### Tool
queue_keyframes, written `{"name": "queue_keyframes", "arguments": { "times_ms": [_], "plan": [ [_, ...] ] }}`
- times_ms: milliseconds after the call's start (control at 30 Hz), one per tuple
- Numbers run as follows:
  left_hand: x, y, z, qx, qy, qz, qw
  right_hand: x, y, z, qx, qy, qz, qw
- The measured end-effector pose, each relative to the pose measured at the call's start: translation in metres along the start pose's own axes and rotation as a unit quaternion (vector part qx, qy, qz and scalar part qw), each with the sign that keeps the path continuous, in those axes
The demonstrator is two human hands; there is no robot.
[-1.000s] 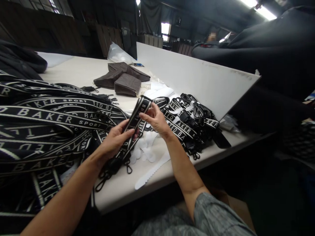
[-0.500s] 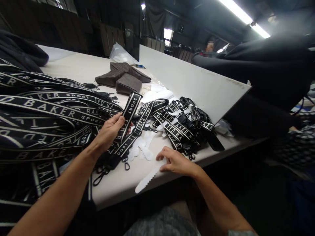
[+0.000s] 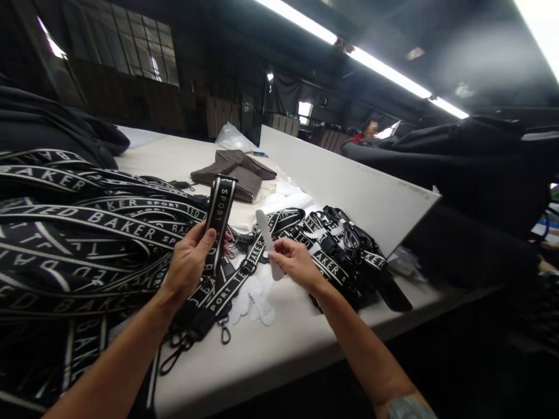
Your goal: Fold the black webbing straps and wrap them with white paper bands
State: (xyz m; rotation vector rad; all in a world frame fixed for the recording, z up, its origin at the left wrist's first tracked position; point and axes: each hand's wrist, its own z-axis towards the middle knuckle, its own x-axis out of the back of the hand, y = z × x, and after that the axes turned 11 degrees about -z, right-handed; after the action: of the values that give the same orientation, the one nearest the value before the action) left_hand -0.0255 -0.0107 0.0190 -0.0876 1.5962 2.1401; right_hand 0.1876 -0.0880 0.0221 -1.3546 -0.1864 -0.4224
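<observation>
My left hand [image 3: 192,256] is closed around a folded black-and-white webbing strap [image 3: 220,203] lettered "SPORT", holding it up over the table. To its right, my right hand [image 3: 292,261] pinches a white strip with a toothed edge [image 3: 264,230], raised nearly upright and apart from the held strap. More white toothed strips [image 3: 257,302] lie on the table below the hands. Another lettered strap [image 3: 227,291] with metal snap hooks [image 3: 225,333] rests slantwise beneath my left hand. Part of the held strap is hidden by my fingers.
A large heap of loose straps [image 3: 87,244] covers the left side. Bundled straps [image 3: 345,250] are piled at right, before a leaning white board [image 3: 345,169]. Dark brown pouches [image 3: 244,174] and a plastic bag [image 3: 236,137] lie farther back. A person [image 3: 369,132] is in the background.
My right hand has lifted the white strip from near the table edge and brought it up towards the strap. My left hand still grips the strap. The camera view has shifted.
</observation>
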Motion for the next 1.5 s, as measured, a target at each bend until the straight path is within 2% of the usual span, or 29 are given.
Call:
{"name": "queue_keyframes", "arguments": {
  "times_ms": [167,233,333,433,500,600,700,800,933,1000,1067,1167,1300,1367,1500],
  "plan": [
    [0.001,-0.009,0.002,0.046,0.015,0.019,0.999,-0.046,0.010,0.035,-0.048,-0.038,0.211,0.976],
    [-0.001,-0.014,0.001,0.066,0.008,0.044,0.997,-0.055,0.016,0.035,-0.063,-0.045,0.259,0.963],
    [-0.008,-0.019,-0.004,0.078,-0.030,0.082,0.993,-0.054,0.024,0.029,-0.084,-0.036,0.302,0.949],
    [-0.016,-0.022,-0.010,0.077,-0.069,0.106,0.989,-0.046,0.027,0.025,-0.130,0.014,0.354,0.926],
    [-0.021,-0.024,-0.014,0.089,-0.074,0.121,0.986,-0.041,0.028,0.026,-0.151,0.061,0.371,0.914],
    [-0.025,-0.022,-0.018,0.106,-0.043,0.113,0.987,-0.038,0.029,0.029,-0.139,0.142,0.356,0.913],
    [-0.025,-0.014,-0.022,0.067,0.007,0.069,0.995,-0.040,0.028,0.029,-0.124,0.179,0.344,0.913],
    [-0.023,-0.005,-0.023,0.081,-0.018,0.032,0.996,-0.048,0.028,0.026,-0.120,0.122,0.384,0.907],
    [-0.023,-0.009,-0.025,0.182,-0.142,0.049,0.972,-0.058,0.032,0.022,-0.128,0.041,0.444,0.886],
    [-0.026,-0.015,-0.026,0.214,-0.173,0.059,0.960,-0.060,0.036,0.021,-0.158,0.004,0.431,0.888],
    [-0.030,-0.020,-0.027,0.233,-0.162,0.039,0.958,-0.061,0.039,0.021,-0.182,-0.036,0.409,0.893],
    [-0.032,-0.020,-0.025,0.228,-0.114,-0.005,0.967,-0.061,0.039,0.021,-0.176,-0.079,0.412,0.891],
    [-0.029,-0.014,-0.021,0.205,-0.086,0.004,0.975,-0.062,0.032,0.019,-0.176,-0.097,0.445,0.873],
    [-0.026,-0.012,-0.018,0.183,-0.085,0.024,0.979,-0.062,0.030,0.017,-0.152,-0.073,0.431,0.886],
    [-0.020,-0.013,-0.013,0.118,-0.058,0.078,0.988,-0.061,0.032,0.018,-0.071,0.053,0.274,0.958]
  ]
}}
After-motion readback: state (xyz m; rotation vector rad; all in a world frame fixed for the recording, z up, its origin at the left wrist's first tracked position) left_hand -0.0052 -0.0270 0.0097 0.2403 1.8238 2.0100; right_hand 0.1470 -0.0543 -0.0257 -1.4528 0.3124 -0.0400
